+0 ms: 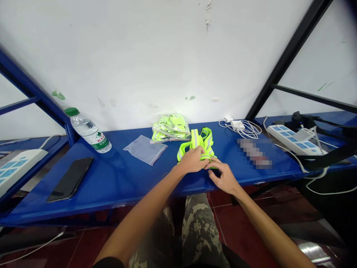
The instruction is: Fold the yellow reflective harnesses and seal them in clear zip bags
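A neon yellow reflective vest (194, 138) made of straps with silver stripes lies loosely bunched near the front of the blue table. My left hand (192, 160) is closed on its near part, fingers curled over the strap. Beside it, my right hand (223, 175) pinches the vest's near edge, its fingertips close to those of the left. Part of the strap is hidden under the fingers. Behind the vest, against the wall, are clear bags (170, 128) packed with similar neon straps. To the left lies a flat clear zip bag (145, 149).
On the blue table (117, 182) a water bottle (90, 131) leans at the left, with a black phone (71, 179) nearer the edge. White chargers and coiled cables (245, 128) sit at the back right, near a blurred-out item (255, 153). Power strips (295, 139) lie beyond the frame posts.
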The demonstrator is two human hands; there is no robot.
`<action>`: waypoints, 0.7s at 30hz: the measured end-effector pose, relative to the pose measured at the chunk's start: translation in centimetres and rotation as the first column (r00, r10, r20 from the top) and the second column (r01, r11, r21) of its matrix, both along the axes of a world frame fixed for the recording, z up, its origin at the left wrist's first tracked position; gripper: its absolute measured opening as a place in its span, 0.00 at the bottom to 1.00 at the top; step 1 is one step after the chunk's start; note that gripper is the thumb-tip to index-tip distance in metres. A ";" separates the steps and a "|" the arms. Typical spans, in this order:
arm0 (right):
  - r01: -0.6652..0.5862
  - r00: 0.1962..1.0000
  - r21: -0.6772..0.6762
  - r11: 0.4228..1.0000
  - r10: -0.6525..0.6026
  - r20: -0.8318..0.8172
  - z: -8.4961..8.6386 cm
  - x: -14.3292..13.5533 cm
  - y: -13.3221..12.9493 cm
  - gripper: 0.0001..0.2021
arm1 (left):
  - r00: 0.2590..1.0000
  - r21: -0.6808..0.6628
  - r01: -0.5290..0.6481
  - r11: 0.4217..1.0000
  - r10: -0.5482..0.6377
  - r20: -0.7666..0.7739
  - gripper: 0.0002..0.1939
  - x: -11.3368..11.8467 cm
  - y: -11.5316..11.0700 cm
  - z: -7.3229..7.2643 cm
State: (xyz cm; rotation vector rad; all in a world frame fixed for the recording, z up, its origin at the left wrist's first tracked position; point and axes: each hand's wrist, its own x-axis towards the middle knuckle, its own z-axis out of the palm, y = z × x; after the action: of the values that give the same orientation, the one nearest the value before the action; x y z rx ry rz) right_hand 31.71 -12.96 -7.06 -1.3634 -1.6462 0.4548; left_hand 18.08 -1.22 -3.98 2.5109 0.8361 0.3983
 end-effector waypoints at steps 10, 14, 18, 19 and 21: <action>0.067 0.858 0.041 0.997 -0.036 -0.512 -1.5 1.2 3.7 0.06 | 1.000 0.298 0.004 0.954 -0.009 0.014 0.28 -0.3 -3.3 -0.1; 0.031 0.888 0.040 0.999 -0.009 -0.459 -1.2 0.5 3.8 0.08 | 1.000 0.279 0.002 0.960 -0.003 0.004 0.31 -0.2 -3.5 -0.3; 0.153 0.988 0.137 0.979 -0.154 -0.005 -0.6 0.3 2.1 0.08 | 0.999 0.273 0.019 0.962 -0.010 -0.032 0.32 -0.1 -3.0 -1.0; 0.162 0.974 0.171 0.972 -0.185 0.129 -0.6 0.3 1.6 0.09 | 0.999 0.269 0.028 0.963 -0.022 -0.026 0.32 -0.1 -2.8 -1.2; 0.122 0.934 0.177 0.977 -0.173 0.311 -0.5 0.4 0.9 0.12 | 0.998 0.254 0.043 0.966 -0.050 0.022 0.36 -0.2 -2.4 -1.5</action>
State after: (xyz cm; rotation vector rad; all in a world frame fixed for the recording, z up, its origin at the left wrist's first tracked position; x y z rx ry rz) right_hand 32.15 -12.09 -7.56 -1.4894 -1.7829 0.0086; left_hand 17.85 -3.63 -5.46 2.7465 0.7545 0.5558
